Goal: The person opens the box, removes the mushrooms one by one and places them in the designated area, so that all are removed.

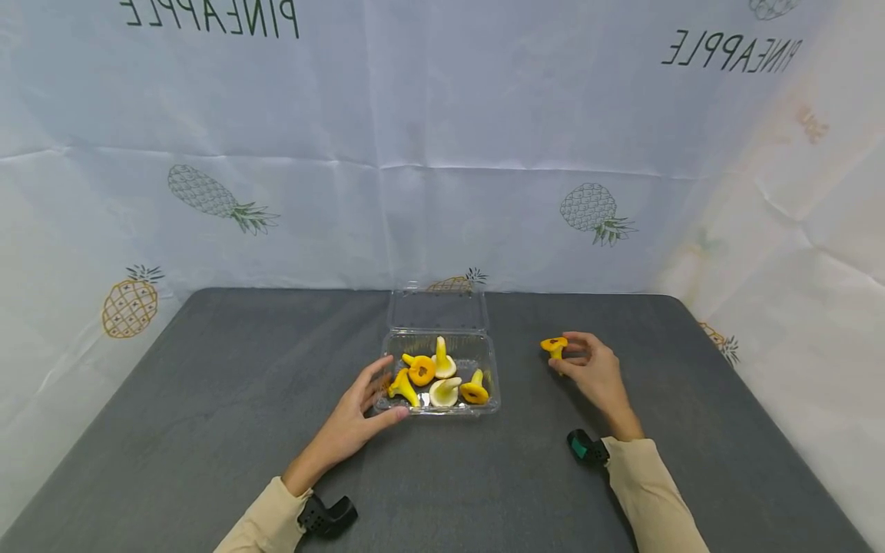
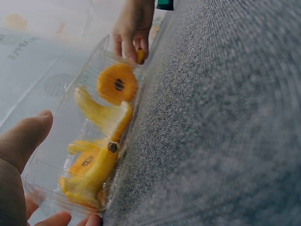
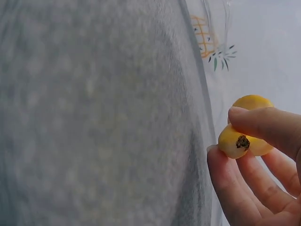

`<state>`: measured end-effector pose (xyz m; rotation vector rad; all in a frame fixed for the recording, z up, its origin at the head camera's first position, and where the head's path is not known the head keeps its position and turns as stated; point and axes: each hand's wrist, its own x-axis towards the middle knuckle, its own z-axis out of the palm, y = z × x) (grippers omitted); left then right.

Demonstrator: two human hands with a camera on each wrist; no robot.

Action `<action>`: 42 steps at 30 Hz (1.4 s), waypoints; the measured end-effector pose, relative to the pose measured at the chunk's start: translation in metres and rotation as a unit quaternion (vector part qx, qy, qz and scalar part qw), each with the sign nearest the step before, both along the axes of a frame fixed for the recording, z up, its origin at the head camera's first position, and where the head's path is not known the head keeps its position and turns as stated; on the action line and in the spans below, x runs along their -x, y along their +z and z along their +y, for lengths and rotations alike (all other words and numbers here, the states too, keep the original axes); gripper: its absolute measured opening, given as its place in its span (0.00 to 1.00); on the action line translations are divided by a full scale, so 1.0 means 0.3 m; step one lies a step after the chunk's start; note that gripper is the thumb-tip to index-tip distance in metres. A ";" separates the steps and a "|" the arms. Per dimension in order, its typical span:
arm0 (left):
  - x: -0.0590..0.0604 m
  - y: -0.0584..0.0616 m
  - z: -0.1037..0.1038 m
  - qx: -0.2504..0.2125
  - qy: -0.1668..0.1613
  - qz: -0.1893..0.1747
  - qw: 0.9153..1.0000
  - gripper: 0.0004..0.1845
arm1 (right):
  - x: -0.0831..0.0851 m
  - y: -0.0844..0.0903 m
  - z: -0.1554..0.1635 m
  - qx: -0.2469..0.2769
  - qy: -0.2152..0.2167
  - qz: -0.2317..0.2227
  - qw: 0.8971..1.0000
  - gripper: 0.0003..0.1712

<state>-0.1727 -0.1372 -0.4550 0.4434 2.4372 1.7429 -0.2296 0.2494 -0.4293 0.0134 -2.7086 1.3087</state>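
Note:
A yellow chanterelle mushroom (image 1: 554, 346) is pinched between the thumb and fingers of my right hand (image 1: 594, 372), cap upward, right of the clear plastic clamshell box (image 1: 477, 346). The right wrist view shows the dark-spotted end of its stem (image 3: 233, 142) between thumb and fingertips. My left hand (image 1: 362, 415) rests at the box's left side, fingers spread along the wall and thumb by the front left corner. Inside the box lie several more chanterelles, among them an orange-capped one (image 1: 422, 371) and a pale upturned one (image 1: 445, 392). The left wrist view shows the thumb (image 2: 28, 141) extended beside the wall.
The box's transparent lid (image 1: 438, 309) stands open towards the back edge of the dark grey table (image 1: 276, 369). Behind the table hangs a white cloth (image 1: 442, 115) printed with pineapples. Each wrist wears a black camera band (image 1: 325, 516).

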 end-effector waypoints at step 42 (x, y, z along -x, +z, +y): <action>-0.005 0.007 -0.001 0.001 -0.001 -0.001 1.000 0.45 | -0.008 0.035 0.069 -0.048 -0.002 -0.034 0.998 0.34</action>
